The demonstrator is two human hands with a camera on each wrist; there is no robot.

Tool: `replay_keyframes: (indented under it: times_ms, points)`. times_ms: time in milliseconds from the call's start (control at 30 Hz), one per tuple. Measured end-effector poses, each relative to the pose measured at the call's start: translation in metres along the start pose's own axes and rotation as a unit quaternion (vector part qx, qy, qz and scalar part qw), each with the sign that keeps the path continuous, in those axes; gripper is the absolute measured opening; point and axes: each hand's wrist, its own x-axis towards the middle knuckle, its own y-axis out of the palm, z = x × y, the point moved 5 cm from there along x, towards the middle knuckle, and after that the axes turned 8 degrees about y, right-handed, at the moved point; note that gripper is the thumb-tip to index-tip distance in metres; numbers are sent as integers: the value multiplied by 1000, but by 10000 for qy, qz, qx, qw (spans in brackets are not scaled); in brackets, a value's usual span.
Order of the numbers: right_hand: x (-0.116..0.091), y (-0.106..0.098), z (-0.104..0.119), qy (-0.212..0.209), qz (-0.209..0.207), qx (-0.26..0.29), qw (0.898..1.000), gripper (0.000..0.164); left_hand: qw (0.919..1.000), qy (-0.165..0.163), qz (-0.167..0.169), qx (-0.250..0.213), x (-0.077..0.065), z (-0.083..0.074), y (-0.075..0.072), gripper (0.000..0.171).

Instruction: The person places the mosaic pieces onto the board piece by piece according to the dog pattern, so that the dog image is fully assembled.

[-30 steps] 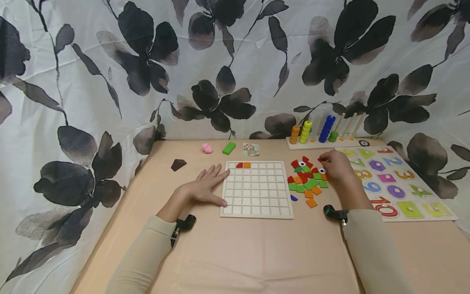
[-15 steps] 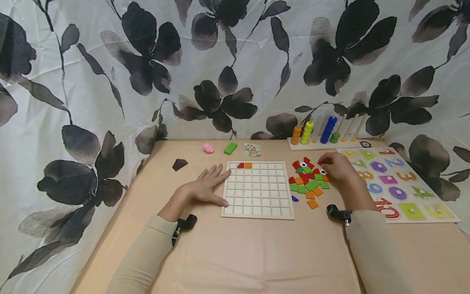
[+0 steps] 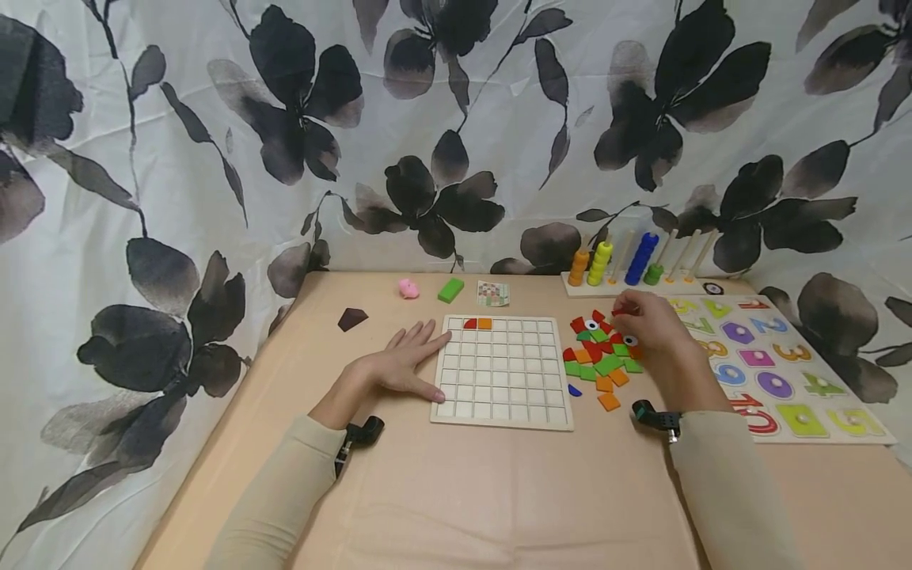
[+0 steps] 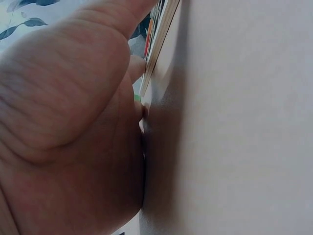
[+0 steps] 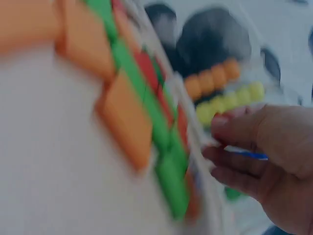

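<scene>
My left hand (image 3: 399,366) lies flat with spread fingers on the tabletop, its index finger and thumb touching the left edge of a white grid board (image 3: 502,380). In the board's top row sit a red piece (image 3: 470,324) and an orange square (image 3: 485,324). To the right of the board, my right hand (image 3: 651,324) pinches a small red piece (image 5: 218,116) between thumb and fingertips, mostly hidden by them. That hand is above the far right part of a loose pile of red, green and orange pieces (image 3: 608,365). A blue piece (image 3: 575,390) lies beside the pile.
A number puzzle board (image 3: 791,380) lies at the right. Behind it stands a peg stand (image 3: 627,289) with coloured beads. Along the back are a pink object (image 3: 408,289), a green block (image 3: 450,290) and a picture card (image 3: 493,294); a dark brown piece (image 3: 352,319) lies left.
My right hand has risen slightly and shifted a little left over the pile, with the red piece in its fingertips. The left hand stays at the board's edge. The head view has shifted slightly.
</scene>
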Motion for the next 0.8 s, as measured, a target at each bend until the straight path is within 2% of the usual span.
replay_keyframes:
  times_ms: [67,200,267,367,533,667,800]
  points:
    - [2,3,22,-163,91,187,9996,18,10000,-18,16,-18,0,1,1,118]
    - [8,15,80,-934,153,119,9954,18,10000,-31,5,9,0,1,1,117]
    - [11,26,107,-1362,241,30,9904,16,10000,-26,5,18,-1,1,1,117]
    - [20,48,135,-1785,508,9,9826,13,10000,-25,16,-23,-1,0,1,117]
    - [36,83,156,-2261,1148,1,9673,17,10000,-22,47,-20,-2,-2,1,117]
    - [40,101,164,-2518,1453,-419,9559,16,10000,5,20,-3,-1,-2,1,117]
    - [40,111,170,-2373,1540,-754,9562,10,10000,-11,21,-67,-1,-1,0,117]
